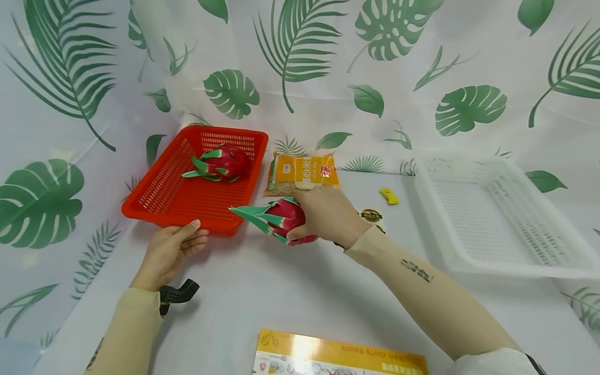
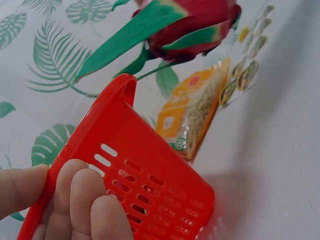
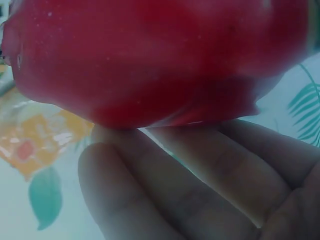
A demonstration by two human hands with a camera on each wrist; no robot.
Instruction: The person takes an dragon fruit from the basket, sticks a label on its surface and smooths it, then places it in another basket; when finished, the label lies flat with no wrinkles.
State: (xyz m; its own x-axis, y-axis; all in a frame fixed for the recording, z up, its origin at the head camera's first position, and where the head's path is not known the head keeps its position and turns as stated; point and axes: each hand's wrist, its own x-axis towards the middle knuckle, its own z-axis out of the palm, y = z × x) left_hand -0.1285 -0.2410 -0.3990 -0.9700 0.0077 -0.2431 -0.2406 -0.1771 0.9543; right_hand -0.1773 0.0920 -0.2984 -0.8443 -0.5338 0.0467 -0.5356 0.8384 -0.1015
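Observation:
My right hand (image 1: pixel 329 216) grips a red dragon fruit (image 1: pixel 287 214) with green leaf tips pointing left, held up over the table just right of the red basket (image 1: pixel 157 179). Its fingers lie along the fruit's red skin (image 3: pixel 160 65) in the right wrist view. At the basket's near rim, my left hand (image 1: pixel 171 252) pinches the edge between thumb and fingers (image 2: pixel 85 195). A second dragon fruit (image 1: pixel 229 162) lies inside the basket, toward its far right corner.
A yellow-orange food packet (image 1: pixel 302 169) lies behind the held fruit. To the right are a small yellow wrapper (image 1: pixel 388 196) and a white basket (image 1: pixel 478 221). An orange-and-white Chicken Curry sauce box (image 1: pixel 337 351) sits at the near edge. A leaf-print backdrop (image 1: pixel 323 94) rises behind.

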